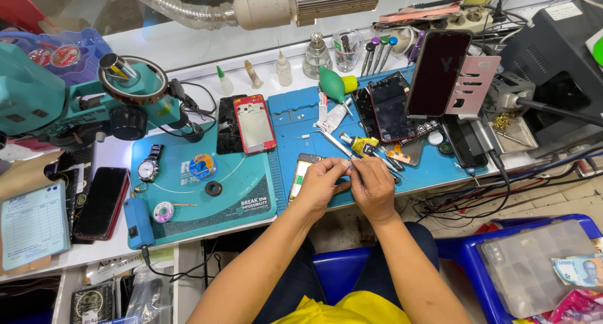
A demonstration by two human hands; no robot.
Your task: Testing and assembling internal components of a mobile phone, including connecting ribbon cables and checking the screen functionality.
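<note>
Both hands meet at the near edge of the bench (207,54), over the blue work mat (433,170). The left hand (321,183) and the right hand (372,186) press together, fingertips pinched on something small and pale between them; it is too small to tell what it is, and each grip is clenched on it.

Just beyond the left grip, partly under its fingers, lies a small phone part (301,173) with a pale face and green marks, flat on the blue work mat. Just past the right grip lie a yellow-and-black glue tube (361,145) and thin metal tweezers (336,142), near but not touching the hands. Farther out from the grip a dark phone (391,107) lies flat, and beyond it another phone (438,73) leans upright against a pink stand (477,82). A green rubber air blower (333,84) lies at the far edge of the mat.

Well off to the left of the left grip lies a teal round-patterned mat (242,179), carrying a red phone frame (254,124), a wristwatch (148,169) and a solder wire spool (202,166). A teal microscope (75,98) stands past that, and a red-edged black phone (103,201) lies on the bench farther left.

Off to the right of the right grip, below the bench, a clear compartment box (534,267) rests on a blue plastic stool (471,248).
</note>
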